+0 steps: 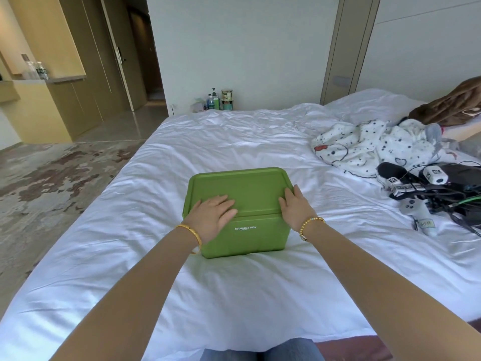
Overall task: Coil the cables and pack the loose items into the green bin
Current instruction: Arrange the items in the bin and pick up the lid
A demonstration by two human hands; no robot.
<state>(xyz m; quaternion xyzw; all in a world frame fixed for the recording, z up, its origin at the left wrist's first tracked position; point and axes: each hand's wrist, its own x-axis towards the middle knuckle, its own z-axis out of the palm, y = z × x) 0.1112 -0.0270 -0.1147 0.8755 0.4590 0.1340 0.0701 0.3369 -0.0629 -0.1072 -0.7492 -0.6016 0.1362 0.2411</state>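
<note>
1. A green bin (247, 230) is seen at the centre of the view, set on a white bed sheet (234, 295), with its lid (244, 188) closed on top.
2. White lettering reading "STORAGE BOX" is printed on the near wall of the bin.
3. The left hand (212, 216) is laid flat on the near left part of the lid, palm down, fingers spread and pointing toward 1 o'clock; nothing is gripped by it.
4. The right hand (296, 204) is placed at the near right corner of the lid, its fingers extended over the lid edge; whether the edge is gripped cannot be told.
5. The two hands are held apart, one at each end of the lid's near edge.
6. A gold bangle (192, 234) is worn on the left wrist, and a beaded bracelet (308, 225) on the right wrist.
7. At 3 o'clock from the bin, well apart from it, a tangle of black cables (453, 201) is heaped on the sheet, with a green cable (468, 199) running through it.
8. A game controller (413, 207) and a microphone (390, 170) are lying in the same heap.
9. At 2 o'clock, a spotted white blanket (369, 147) is crumpled on the bed.
10. At 12 o'clock, beyond the bed, bottles and tins (220, 100) are stood against the wall.
</note>
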